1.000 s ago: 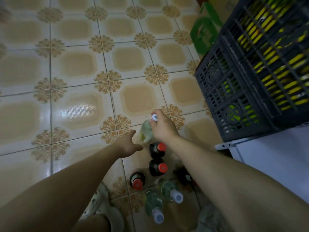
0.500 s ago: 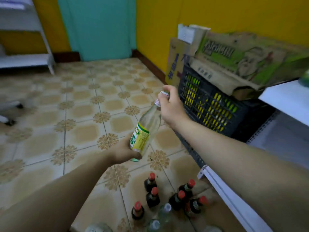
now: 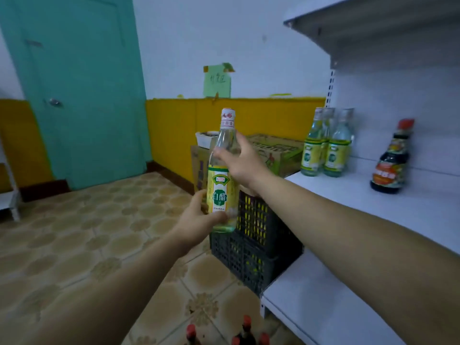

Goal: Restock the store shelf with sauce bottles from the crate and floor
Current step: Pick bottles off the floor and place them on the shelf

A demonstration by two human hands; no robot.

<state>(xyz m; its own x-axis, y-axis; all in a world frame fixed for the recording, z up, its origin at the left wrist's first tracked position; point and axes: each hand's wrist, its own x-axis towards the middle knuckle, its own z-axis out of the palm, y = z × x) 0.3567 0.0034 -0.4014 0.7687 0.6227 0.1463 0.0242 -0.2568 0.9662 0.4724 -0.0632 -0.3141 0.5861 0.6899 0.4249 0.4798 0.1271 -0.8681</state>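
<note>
A white vinegar btl point(image 3: 220, 175) is held upright in mid-air, in front of the black crate point(image 3: 256, 242) and just left of the shelf's left edge. Its base is gripped by the left hand point(image 3: 199, 221), fingers curled round the label's bottom. Its shoulder is clasped by the right hand point(image 3: 242, 163), thumb and fingers wrapped on the glass below the neck. On the white shelf point(image 3: 398, 210), 3 matching vinegar btls point(image 3: 326, 145) are grouped near the back left corner, w/ a dark soy sauce btl point(image 3: 390, 160) well apart to their right. Red-capped btls point(image 3: 246, 331) are seen on the tiled floor point(image 3: 74, 245) by the shelf's foot.
</note>
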